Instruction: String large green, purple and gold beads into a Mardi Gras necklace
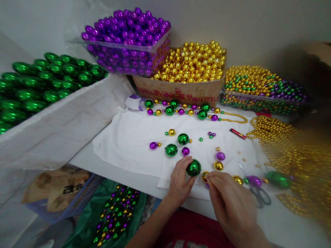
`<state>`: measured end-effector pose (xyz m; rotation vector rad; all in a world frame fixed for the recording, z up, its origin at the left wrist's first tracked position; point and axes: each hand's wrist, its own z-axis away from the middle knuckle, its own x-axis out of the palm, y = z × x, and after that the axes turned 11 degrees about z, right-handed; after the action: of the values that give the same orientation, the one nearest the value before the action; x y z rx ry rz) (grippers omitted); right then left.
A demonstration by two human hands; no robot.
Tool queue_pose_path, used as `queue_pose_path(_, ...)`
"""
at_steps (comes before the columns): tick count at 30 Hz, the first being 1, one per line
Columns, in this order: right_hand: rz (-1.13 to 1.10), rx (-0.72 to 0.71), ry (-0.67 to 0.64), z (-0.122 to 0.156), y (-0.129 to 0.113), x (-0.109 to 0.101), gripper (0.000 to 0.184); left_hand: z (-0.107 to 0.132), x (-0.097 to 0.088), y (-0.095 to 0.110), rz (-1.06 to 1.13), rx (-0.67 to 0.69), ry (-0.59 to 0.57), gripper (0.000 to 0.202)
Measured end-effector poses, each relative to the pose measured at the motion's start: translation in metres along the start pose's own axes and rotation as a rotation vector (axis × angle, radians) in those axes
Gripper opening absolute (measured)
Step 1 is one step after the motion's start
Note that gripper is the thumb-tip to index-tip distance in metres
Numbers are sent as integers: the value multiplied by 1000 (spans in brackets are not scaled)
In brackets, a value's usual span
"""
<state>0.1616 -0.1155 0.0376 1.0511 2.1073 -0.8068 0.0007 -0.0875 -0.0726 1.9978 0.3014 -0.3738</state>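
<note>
Over the cloth (134,148), the green ball (193,167) is pinched by the left hand (180,179) and seemingly a thread (201,173) by the right hand (230,196); some beads (254,181) appear strung, while others (183,138) are left loose.

The left hand (181,179) grips the ball (193,167) from its left, fingers over the upper side and thumb beneath. The left forearm (155,217) slants up towards the ball from lower left. The right hand (230,198), slightly blurred, is right of the ball and lower, back upward, fingertips (212,176) drawn together near it.
</note>
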Motion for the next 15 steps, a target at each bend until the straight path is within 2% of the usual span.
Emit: queue_pose_path(15, -18, -30, -11, -2, 3, 6, 14, 0, 0, -1, 15, -1, -16, 45)
